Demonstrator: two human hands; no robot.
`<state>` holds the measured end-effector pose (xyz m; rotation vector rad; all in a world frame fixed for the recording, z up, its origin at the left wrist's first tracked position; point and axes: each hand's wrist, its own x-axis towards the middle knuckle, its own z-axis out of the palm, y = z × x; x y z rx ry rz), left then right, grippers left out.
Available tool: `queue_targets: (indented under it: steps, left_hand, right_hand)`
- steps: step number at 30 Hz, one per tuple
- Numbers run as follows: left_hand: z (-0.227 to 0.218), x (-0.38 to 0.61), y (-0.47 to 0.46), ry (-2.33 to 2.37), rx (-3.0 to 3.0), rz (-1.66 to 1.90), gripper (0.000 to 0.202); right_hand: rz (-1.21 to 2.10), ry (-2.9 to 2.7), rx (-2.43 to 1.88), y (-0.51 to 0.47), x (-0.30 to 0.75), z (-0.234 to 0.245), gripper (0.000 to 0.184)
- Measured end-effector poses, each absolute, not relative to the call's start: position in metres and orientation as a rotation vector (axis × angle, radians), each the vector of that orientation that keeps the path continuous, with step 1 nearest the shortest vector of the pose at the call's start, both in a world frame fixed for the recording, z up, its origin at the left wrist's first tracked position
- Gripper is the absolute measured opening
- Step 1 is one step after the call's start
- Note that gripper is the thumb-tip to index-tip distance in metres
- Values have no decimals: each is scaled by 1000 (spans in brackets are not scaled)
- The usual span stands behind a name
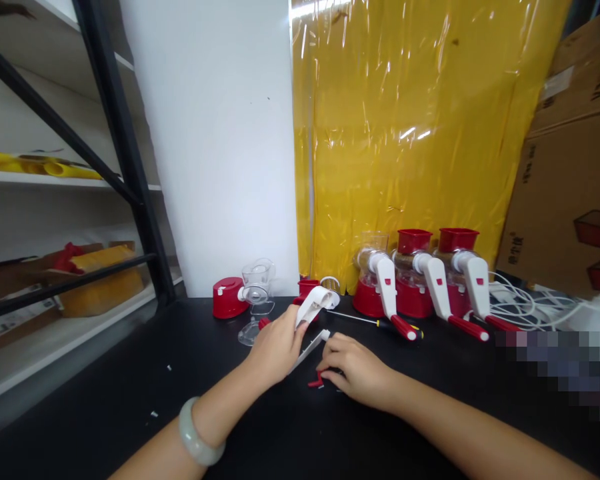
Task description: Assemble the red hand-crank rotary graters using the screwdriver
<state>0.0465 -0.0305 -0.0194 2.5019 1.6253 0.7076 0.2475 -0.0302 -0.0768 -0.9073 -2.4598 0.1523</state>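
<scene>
My left hand (275, 340) is closed around a white plastic crank arm shell (312, 305), hollow side partly showing. Beneath it, a second slim white piece (313, 348) slants between my hands; whether it is held or lies on the table I cannot tell. My right hand (355, 370) pinches a small red plastic part (318, 381) low over the black tabletop (220, 427). Just behind my left hand are a metal grater drum (331, 288) and red plastic parts (307, 288), partly hidden.
Several assembled rotary graters (420, 287) with red-handled cranks stand at the back right. A screwdriver (360, 319) lies before them. A red base (229, 298) and clear plastic parts (257, 287) stand back left. White cables (520, 303) and a cardboard box (565, 173) are at right, shelving (135, 167) at left.
</scene>
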Motion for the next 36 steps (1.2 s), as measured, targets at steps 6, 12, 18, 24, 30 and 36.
queue_targets:
  steps: [6, 12, 18, 24, 30, 36]
  left_hand:
    - [-18, 48, -34, 1601, 2363, 989, 33]
    - [-9, 41, -32, 1305, 2024, 1569, 45]
    - [4, 42, -38, 889, 1439, 1435, 53]
    - [-18, 58, -39, 732, 1279, 1052, 61]
    - [-44, 68, -40, 815, 1416, 973, 61]
    - [-44, 71, -43, 834, 1456, 922, 59]
  right_hand:
    - [169, -2223, -803, -27, 253, -72, 15]
    - [200, -1882, -742, -28, 257, -65, 11]
    - [127, -1694, -656, -38, 253, -55, 11]
    - [70, -1616, -597, -44, 255, -46, 12]
    - [-4, -1683, -601, -42, 254, -51, 12]
    - [-27, -1735, -658, -41, 255, -56, 11]
